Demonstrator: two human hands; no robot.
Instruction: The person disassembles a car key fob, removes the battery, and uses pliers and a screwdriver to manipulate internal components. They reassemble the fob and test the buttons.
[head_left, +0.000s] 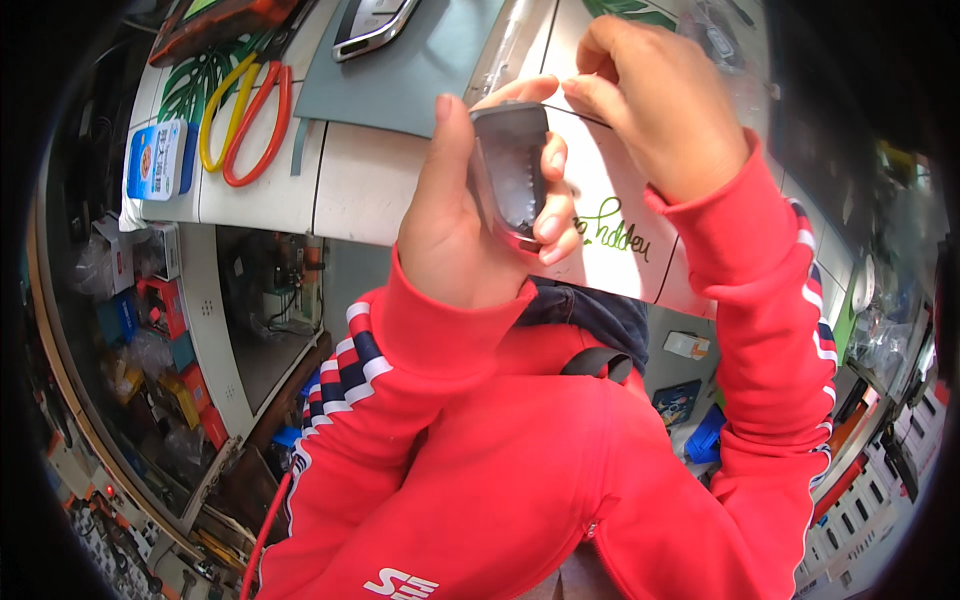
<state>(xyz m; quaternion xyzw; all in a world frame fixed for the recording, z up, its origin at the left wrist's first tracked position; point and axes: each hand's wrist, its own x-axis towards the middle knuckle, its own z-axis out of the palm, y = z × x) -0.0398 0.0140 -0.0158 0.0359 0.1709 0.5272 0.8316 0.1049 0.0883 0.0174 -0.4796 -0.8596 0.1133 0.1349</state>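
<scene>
A dark, glossy car key fob case (513, 170) stands nearly upright in my left hand (445, 225). My thumb lies along its left side, and the fingers wrap round its right edge. Just right of the case's top, my right hand (670, 110) hovers over the tabletop with thumb and forefinger pinched together. Whatever those fingertips may hold is too small to make out. Beyond my left hand, a car key fob (374, 26) with a silver rim rests on a grey mat (415, 88).
Scissors (240, 125) with one yellow and one red handle lie at the table's left, beside a small blue-and-white box (157, 162). An orange-and-black device (215, 28) sits behind them. A clear plastic bag (715, 38) is at the far right.
</scene>
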